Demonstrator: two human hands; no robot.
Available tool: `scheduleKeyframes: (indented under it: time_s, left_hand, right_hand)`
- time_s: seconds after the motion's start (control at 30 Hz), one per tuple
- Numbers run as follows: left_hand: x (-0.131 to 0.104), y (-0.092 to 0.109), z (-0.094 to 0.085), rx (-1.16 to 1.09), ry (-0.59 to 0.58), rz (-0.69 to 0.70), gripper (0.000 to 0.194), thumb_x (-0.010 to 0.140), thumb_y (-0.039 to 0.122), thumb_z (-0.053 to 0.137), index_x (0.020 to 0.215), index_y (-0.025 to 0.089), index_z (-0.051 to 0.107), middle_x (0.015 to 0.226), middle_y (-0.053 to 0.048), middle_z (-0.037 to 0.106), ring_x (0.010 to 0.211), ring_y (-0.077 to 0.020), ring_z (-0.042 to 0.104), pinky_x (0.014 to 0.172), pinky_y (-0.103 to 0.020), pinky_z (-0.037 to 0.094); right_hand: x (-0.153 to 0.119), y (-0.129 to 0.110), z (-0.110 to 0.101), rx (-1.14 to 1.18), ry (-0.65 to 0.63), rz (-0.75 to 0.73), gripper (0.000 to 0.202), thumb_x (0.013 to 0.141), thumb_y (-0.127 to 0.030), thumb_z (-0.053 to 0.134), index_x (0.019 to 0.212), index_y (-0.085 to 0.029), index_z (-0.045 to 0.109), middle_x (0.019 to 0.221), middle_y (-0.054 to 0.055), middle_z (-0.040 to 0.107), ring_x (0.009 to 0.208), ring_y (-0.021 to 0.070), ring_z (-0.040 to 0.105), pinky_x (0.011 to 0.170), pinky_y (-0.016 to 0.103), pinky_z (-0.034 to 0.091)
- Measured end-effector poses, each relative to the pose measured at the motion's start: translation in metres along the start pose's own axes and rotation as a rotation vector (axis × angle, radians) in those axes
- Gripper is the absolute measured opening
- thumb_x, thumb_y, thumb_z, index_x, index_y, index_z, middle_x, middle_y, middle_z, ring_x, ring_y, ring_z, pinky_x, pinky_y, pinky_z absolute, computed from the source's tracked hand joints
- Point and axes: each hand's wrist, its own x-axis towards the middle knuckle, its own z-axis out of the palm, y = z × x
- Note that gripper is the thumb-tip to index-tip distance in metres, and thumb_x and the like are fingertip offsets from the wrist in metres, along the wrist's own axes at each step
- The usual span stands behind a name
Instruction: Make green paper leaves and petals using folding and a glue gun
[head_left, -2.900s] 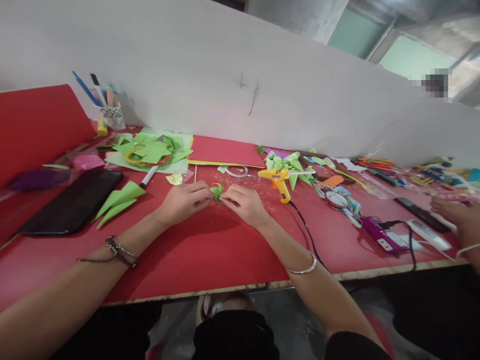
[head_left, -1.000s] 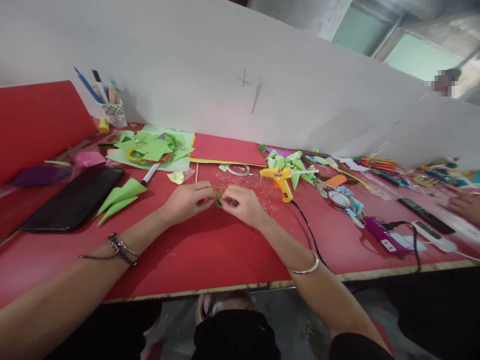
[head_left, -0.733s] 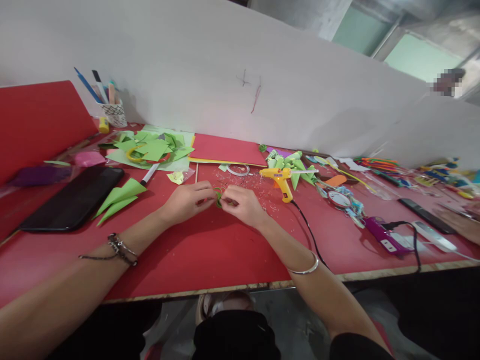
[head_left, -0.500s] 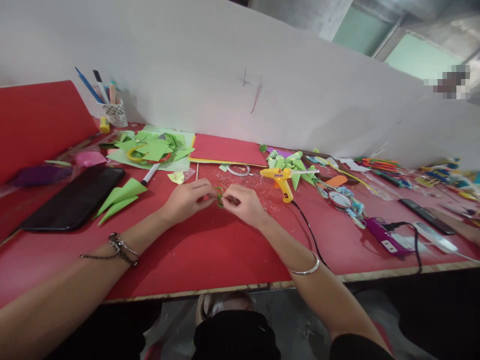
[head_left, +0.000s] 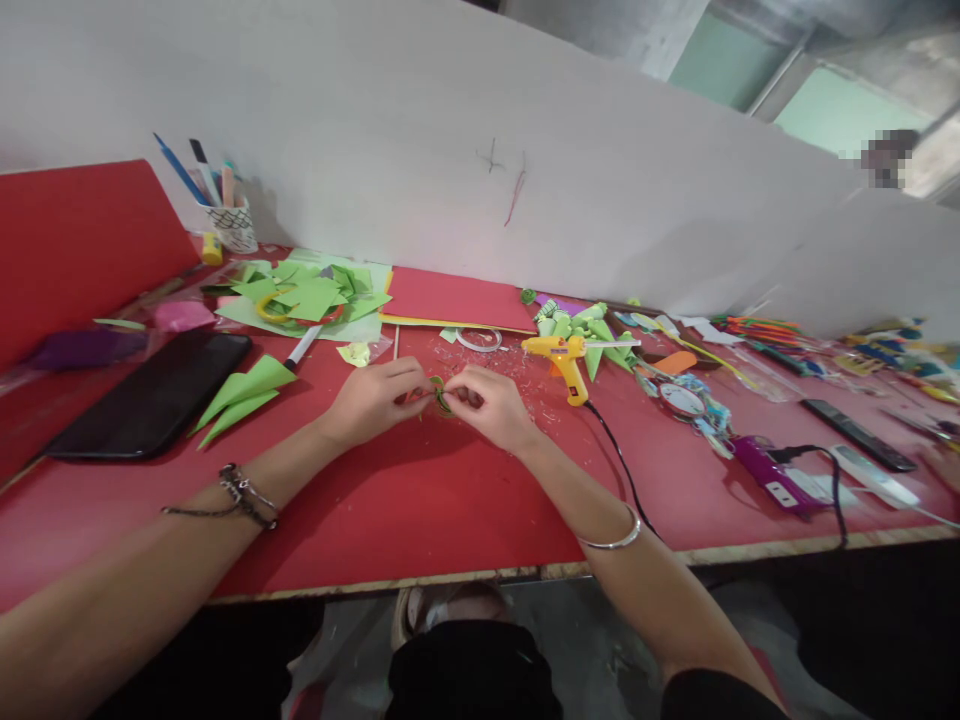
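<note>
A small green coil (head_left: 442, 396) is pinched between both hands above the red tabletop (head_left: 420, 500). My left hand (head_left: 381, 400) grips its left side with thumb and forefinger, and my right hand (head_left: 491, 405) holds its right side the same way. Fingertips partly cover the coil. Just right of my right hand lies a yellow glue gun (head_left: 562, 362) with its nozzle toward the left. A folded green paper piece (head_left: 246, 395) and a white-barrelled pen (head_left: 304, 345) are left of my left hand.
A black phone (head_left: 154, 395) lies at left, near a pen cup (head_left: 232, 226). Green paper cut-outs (head_left: 311, 295) and red sheets (head_left: 457, 298) line the wall. At right are a purple power socket (head_left: 776, 475), a remote (head_left: 857, 434) and the glue gun's cord (head_left: 619, 460).
The fingers have shifted very slightly around the green coil, which both hands still hold. At the far right edge, another person's arm has drawn back to the right.
</note>
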Motion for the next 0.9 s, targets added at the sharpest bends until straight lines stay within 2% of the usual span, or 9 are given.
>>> scheduleKeyframes:
  time_s: [0.43, 0.73, 0.9]
  left_hand:
    - [0.0010, 0.0002, -0.0001, -0.053, -0.044, 0.030, 0.012, 0.080, 0.018, 0.048, 0.071, 0.017, 0.055, 0.067, 0.001, 0.054, 0.060, -0.0085, 0.048, 0.054, -0.018, 0.037]
    - [0.0008, -0.0014, -0.0005, -0.003, -0.042, -0.050, 0.011, 0.079, 0.026, 0.051, 0.075, 0.018, 0.057, 0.069, 0.001, 0.055, 0.059, -0.0082, 0.049, 0.054, -0.018, 0.038]
    - [0.0003, -0.0028, -0.0009, 0.007, -0.029, -0.038, 0.012, 0.080, 0.024, 0.049, 0.074, 0.017, 0.058, 0.068, 0.001, 0.056, 0.058, -0.0079, 0.049, 0.054, -0.017, 0.037]
  right_hand:
    - [0.0003, -0.0014, 0.0006, 0.005, -0.033, 0.012, 0.013, 0.081, -0.025, 0.047, 0.072, -0.018, 0.054, 0.064, -0.002, 0.048, 0.054, 0.0073, 0.042, 0.053, 0.019, 0.034]
    - [0.0006, -0.0030, -0.0012, 0.010, -0.004, 0.014, 0.012, 0.081, -0.025, 0.048, 0.074, -0.018, 0.055, 0.066, -0.001, 0.050, 0.054, 0.0076, 0.043, 0.054, 0.020, 0.036]
    - [0.0003, -0.0017, -0.0017, 0.006, -0.032, 0.028, 0.013, 0.081, -0.027, 0.048, 0.076, -0.018, 0.057, 0.066, -0.001, 0.050, 0.055, 0.0077, 0.043, 0.054, 0.020, 0.036]
